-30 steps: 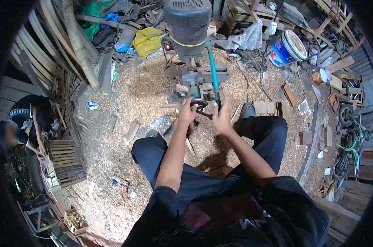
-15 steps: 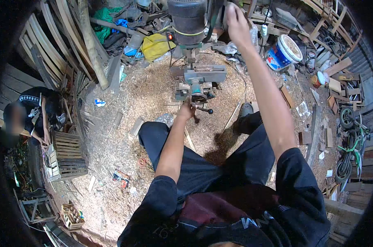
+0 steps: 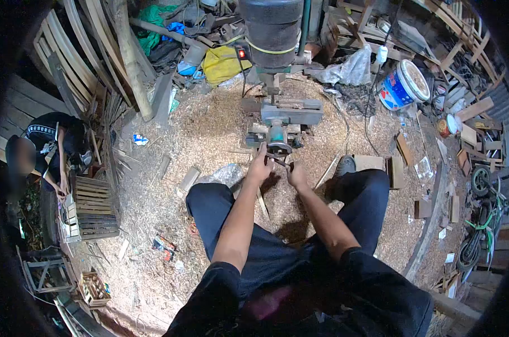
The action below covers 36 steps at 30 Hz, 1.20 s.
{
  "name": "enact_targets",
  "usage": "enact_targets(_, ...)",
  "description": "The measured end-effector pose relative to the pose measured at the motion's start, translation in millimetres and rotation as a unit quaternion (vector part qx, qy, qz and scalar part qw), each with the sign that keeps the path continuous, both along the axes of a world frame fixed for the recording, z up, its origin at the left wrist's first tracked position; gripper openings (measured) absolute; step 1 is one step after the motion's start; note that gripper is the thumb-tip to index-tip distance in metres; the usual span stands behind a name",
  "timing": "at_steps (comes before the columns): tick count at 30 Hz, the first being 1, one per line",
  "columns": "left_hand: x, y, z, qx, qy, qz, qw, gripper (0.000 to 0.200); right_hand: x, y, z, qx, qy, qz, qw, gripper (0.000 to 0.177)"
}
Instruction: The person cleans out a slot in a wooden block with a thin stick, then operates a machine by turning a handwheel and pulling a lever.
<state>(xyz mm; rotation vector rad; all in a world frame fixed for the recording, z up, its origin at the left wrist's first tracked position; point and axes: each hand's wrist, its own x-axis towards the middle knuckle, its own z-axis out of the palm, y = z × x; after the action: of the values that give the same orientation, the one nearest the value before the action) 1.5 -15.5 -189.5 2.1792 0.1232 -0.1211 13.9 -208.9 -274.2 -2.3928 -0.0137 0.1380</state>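
Observation:
In front of me stands a drill-type machine [image 3: 270, 33] with a dark motor housing and a bit pointing down. Below the bit, a metal vise [image 3: 291, 114] is fixed on a teal base. A round handwheel [image 3: 279, 148] with a crank handle [image 3: 279, 162] faces me. My left hand [image 3: 258, 168] is closed at the wheel's left edge. My right hand [image 3: 296, 176] is closed round the outer end of the crank handle, hiding its knob. A wooden piece [image 3: 251, 105] lies by the vise's left side, below the bit.
Wood shavings [image 3: 209, 123] cover the floor. A paint bucket [image 3: 404, 84] stands at the right, a yellow cloth [image 3: 221, 64] behind left. Wood blocks [image 3: 395, 171] lie by my right foot. At the left, another person [image 3: 49, 140] bends over a slatted crate [image 3: 94, 208]. A bicycle [image 3: 479, 219] stands far right.
My right hand has come down from high beside the motor housing to the crank handle. My left hand stays at the wheel. The view has shifted slightly.

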Motion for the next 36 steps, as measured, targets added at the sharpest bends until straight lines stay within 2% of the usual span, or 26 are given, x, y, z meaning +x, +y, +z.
enact_targets(1, -2, -1, 10, -0.021, 0.040, 0.018, 0.999, 0.074, -5, 8, -4, 0.030, -0.029, -0.017, 0.999, 0.027)
enact_targets(2, 3, 0, -23, -0.029, -0.029, 0.039, 0.998, 0.073, -6, 16, -8, 0.060, -0.056, -0.032, 0.996, 0.021)
enact_targets(3, 3, -4, -35, -0.049, -0.104, 0.050, 0.992, 0.071, -8, 15, -12, 0.055, -0.040, -0.035, 0.997, 0.020)
enact_targets(5, 9, -7, -52, -0.031, -0.161, 0.047, 0.985, 0.070, -1, 0, -20, 0.048, -0.017, -0.049, 0.997, 0.018)
enact_targets(11, 11, -12, -62, -0.081, -0.114, 0.071, 0.988, 0.072, 9, -2, -34, -0.012, -0.023, -0.008, 1.000, 0.023)
enact_targets(13, 9, -14, -58, -0.077, -0.102, 0.072, 0.989, 0.073, 2, -13, -23, -0.007, -0.029, -0.009, 1.000, 0.022)
enact_targets(15, 9, -14, -59, -0.026, -0.152, 0.073, 0.985, 0.074, 7, -18, -19, -0.019, 0.006, -0.015, 1.000, 0.026)
enact_targets(17, 8, -10, -57, -0.019, -0.135, 0.061, 0.989, 0.072, 10, -21, -16, -0.033, 0.045, -0.017, 0.998, 0.030)
enact_targets(18, 7, -7, -50, -0.010, -0.116, 0.052, 0.992, 0.070, 14, -16, -7, -0.059, -0.005, -0.068, 0.996, 0.037)
enact_targets(19, 9, -4, -42, -0.003, -0.099, 0.042, 0.994, 0.068, 23, -14, 4, -0.029, -0.040, -0.085, 0.995, 0.040)
enact_targets(20, 17, -2, -16, -0.013, -0.015, 0.066, 0.998, 0.056, 38, -13, 29, 0.001, -0.076, -0.103, 0.992, 0.042)
enact_targets(21, 26, 1, 0, -0.052, -0.148, 0.062, 0.986, 0.045, 62, -15, 46, 0.046, -0.124, -0.097, 0.986, 0.043)
enact_targets(23, 45, 12, 51, -0.023, -0.202, 0.113, 0.973, 0.039, 106, -9, 127, 0.115, -0.223, -0.089, 0.964, 0.042)
enact_targets(24, 53, 17, 91, -0.046, -0.237, 0.106, 0.965, 0.038, 141, -10, 148, 0.153, -0.293, -0.083, 0.940, 0.041)
enact_targets(25, 64, 22, 133, -0.069, -0.272, 0.098, 0.955, 0.037, 162, -8, 195, 0.142, -0.352, -0.075, 0.922, 0.040)
enact_targets(26, 78, 27, 164, -0.003, -0.335, 0.108, 0.936, 0.039, 191, -5, 240, 0.184, -0.379, -0.062, 0.905, 0.044)
enact_targets(27, 92, 31, 193, 0.064, -0.395, 0.117, 0.909, 0.041, 198, 5, 297, 0.268, -0.424, -0.037, 0.864, 0.050)
enact_targets(29, 114, 34, 256, 0.126, -0.514, 0.094, 0.843, 0.052, 255, 8, 367, 0.249, -0.421, -0.053, 0.871, 0.065)
enact_targets(31, 132, 31, 307, 0.166, -0.591, 0.062, 0.787, 0.061, 273, 25, 444, 0.249, -0.422, -0.067, 0.869, 0.065)
enact_targets(33, 146, 27, 341, 0.235, -0.587, 0.029, 0.774, 0.064, 340, 23, 483, 0.116, -0.297, 0.031, 0.947, 0.080)
enact_targets(35, 163, 17, 352, 0.285, -0.564, 0.028, 0.774, 0.059, 303, 34, 533, 0.260, -0.261, -0.023, 0.930, 0.091)
enact_targets(36, 171, 14, 350, 0.258, -0.585, 0.029, 0.768, 0.055, 315, 36, 545, 0.274, -0.235, 0.051, 0.931, 0.093)
